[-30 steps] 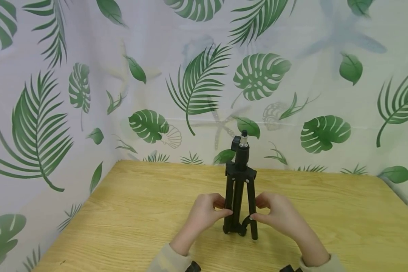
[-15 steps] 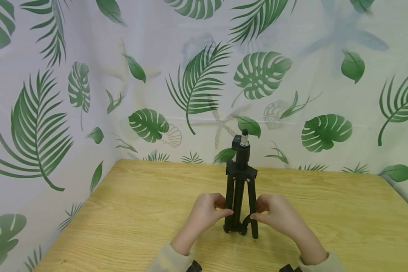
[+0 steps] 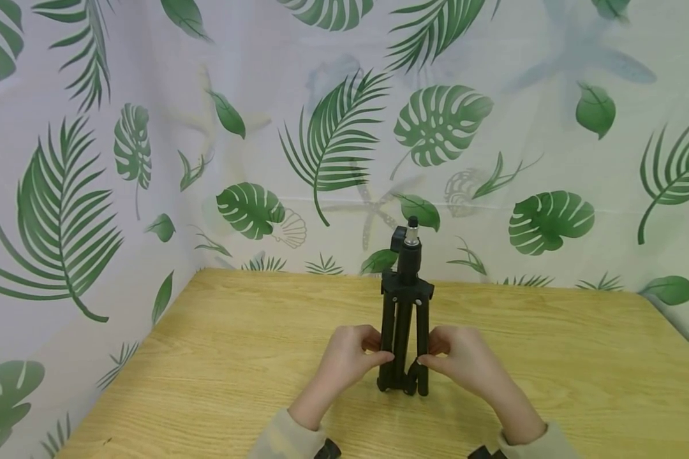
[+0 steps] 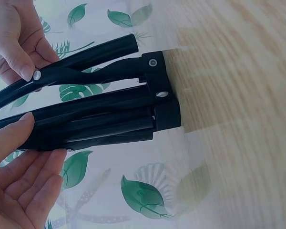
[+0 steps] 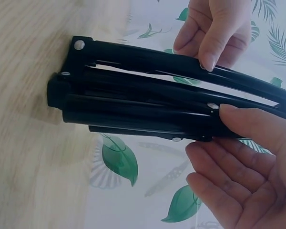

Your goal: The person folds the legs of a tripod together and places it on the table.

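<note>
A black tripod stand (image 3: 403,319) is upright in front of me, with a silver stud (image 3: 412,234) and a side knob (image 3: 399,238) near its top. Its legs are folded nearly parallel. My left hand (image 3: 349,356) pinches the left leg between thumb and fingers. On the opposite side, the thumb and fingers of my right hand (image 3: 465,357) pinch the right leg (image 3: 422,331). In the left wrist view, that leg's end (image 4: 128,44) stands slightly apart from the lower bracket (image 4: 164,95). Whether the stand's bottom touches the table cannot be told for certain.
The wood-grain table (image 3: 235,357) extends to both sides of the stand. Behind and to the left hangs a white leaf-print cloth (image 3: 333,146). Dark devices (image 3: 327,449) sit at both wrists, beside the sleeves.
My right hand has pushed the right leg inward, to the left, so it lies closer to the centre of the stand. The left hand keeps its place on the left leg.
</note>
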A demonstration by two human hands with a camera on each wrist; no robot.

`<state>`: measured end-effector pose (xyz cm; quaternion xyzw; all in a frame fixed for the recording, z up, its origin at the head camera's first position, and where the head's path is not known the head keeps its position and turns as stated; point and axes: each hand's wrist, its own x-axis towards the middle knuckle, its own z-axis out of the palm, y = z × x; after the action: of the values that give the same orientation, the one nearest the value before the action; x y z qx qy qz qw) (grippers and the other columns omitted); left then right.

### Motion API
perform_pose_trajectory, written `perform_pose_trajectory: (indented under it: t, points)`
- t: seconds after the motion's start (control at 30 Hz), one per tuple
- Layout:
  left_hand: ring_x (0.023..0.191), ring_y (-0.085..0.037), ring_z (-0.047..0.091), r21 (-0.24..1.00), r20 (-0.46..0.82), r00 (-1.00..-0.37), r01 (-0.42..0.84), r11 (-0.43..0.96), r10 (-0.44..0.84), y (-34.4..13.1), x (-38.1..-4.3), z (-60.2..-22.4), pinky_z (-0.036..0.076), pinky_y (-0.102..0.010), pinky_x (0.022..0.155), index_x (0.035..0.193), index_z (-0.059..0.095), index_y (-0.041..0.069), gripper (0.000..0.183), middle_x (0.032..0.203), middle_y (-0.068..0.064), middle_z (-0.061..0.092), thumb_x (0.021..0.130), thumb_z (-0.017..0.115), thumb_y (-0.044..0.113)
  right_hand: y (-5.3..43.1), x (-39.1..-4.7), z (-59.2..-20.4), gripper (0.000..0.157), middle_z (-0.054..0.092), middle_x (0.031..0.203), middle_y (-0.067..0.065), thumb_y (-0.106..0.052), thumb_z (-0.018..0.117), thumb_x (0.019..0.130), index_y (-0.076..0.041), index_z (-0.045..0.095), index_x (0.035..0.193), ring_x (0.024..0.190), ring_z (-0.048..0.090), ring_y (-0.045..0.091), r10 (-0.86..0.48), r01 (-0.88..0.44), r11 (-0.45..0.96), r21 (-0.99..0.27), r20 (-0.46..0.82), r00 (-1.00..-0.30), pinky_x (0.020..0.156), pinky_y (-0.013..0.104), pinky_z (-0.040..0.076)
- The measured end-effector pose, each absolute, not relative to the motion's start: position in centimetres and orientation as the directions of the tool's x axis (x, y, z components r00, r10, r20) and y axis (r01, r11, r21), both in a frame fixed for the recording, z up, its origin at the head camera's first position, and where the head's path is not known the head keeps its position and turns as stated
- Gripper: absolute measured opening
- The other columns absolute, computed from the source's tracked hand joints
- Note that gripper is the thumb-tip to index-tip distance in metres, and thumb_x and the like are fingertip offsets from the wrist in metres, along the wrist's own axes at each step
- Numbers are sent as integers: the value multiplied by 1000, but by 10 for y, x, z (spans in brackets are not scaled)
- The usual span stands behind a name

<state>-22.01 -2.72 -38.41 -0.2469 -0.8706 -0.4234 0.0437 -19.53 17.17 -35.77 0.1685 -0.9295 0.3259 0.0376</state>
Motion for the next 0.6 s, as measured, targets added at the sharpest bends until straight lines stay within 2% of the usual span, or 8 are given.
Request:
perform_pose_trajectory:
  t: [0.6]
  points:
    - [66, -6, 59, 714, 292, -870, 474, 515, 397, -27, -220, -385, 45, -20, 58, 79, 67, 6, 15, 73, 1, 65, 73, 73, 19, 165, -196, -361, 10, 64, 74, 0, -10, 72, 72, -6, 64, 78, 68, 60, 14, -248, -320, 721, -614, 203, -947, 64, 35, 49]
